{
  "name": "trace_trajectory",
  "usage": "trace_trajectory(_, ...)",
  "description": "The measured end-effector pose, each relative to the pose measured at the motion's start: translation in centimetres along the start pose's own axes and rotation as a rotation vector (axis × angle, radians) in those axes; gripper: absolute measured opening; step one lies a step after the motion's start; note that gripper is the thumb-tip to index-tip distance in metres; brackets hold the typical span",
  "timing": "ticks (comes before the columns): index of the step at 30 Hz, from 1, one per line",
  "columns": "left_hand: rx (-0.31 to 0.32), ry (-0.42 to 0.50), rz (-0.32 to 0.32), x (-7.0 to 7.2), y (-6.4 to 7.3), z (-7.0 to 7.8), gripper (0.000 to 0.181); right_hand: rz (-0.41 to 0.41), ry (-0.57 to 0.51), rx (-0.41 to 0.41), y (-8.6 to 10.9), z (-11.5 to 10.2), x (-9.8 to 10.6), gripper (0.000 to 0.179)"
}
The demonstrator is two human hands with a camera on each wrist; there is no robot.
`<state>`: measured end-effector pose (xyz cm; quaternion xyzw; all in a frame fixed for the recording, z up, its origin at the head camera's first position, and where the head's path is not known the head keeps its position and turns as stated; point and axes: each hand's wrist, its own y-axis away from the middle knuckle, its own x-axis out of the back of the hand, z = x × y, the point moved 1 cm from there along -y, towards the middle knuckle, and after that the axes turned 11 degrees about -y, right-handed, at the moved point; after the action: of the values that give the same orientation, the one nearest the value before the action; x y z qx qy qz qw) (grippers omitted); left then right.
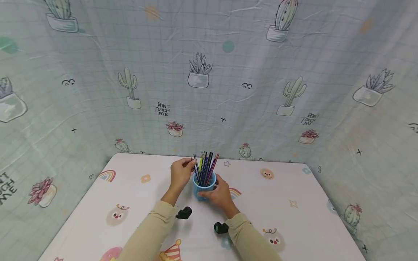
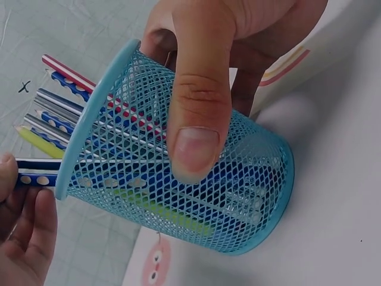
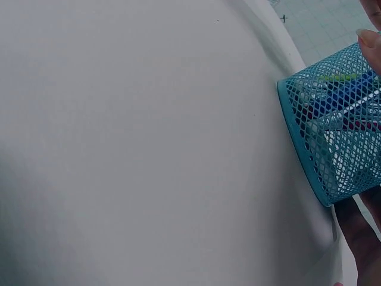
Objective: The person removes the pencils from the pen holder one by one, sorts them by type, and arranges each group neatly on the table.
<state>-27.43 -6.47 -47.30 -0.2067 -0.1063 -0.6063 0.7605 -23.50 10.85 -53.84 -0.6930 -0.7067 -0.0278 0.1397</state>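
Observation:
A light blue mesh pencil cup (image 1: pixel 204 192) stands on the table, holding several pencils (image 1: pixel 205 166). My right hand (image 1: pixel 222 194) grips it from the right; in the left wrist view the thumb (image 2: pixel 201 113) lies across the mesh. At the rim's left side, my left hand (image 1: pixel 181 175) pinches pencils whose lower ends are inside the cup. The left wrist view shows a blue dotted pencil (image 2: pixel 40 179) and a dark one beside it between these fingertips. Red-striped, silver-dark, blue dotted and yellow-green pencils fan out of the rim. In the right wrist view, the cup (image 3: pixel 333 125) is cut off by the right edge.
A white cloth with printed rainbows and faces covers the table (image 1: pixel 140 203). Behind it and at both sides hangs a pale curtain (image 1: pixel 222 101) printed with cacti. Black wrist cameras (image 1: pixel 184 212) sit at the inner side of both wrists.

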Motion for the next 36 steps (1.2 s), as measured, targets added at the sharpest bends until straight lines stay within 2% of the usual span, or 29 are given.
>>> trace_trajectory(8, -0.019, 0.008, 0.084, 0.2, 0.0, 0.7, 0.02, 0.016, 0.016, 0.012, 0.0, 0.0, 0.1, 0.091)
trace_trajectory(13, -0.019, 0.036, 0.155, 0.8, -0.2, 1.4, 0.021, 0.008, 0.015, 0.014, 0.0, 0.1, 0.1, 0.091)
trace_trajectory(23, -0.051, 0.109, 0.172, 2.1, -0.5, 3.4, 0.021, 0.013, 0.013, -0.046, 0.0, -0.4, 0.1, 0.091)
trace_trajectory(26, -0.065, 0.13, 0.186, 2.4, -0.6, 4.1, 0.02, 0.012, 0.021, -0.039, -0.1, -0.3, 0.1, 0.092)
trace_trajectory(33, -0.048, 0.146, 0.214, 3.4, -0.6, 5.0, 0.019, 0.007, 0.014, -0.052, -0.3, 0.2, -0.2, 0.092)
trace_trajectory(36, -0.044, 0.184, 0.213, 3.9, -0.8, 5.4, 0.021, 0.012, 0.003, -0.063, -0.3, 0.0, -0.1, 0.092)
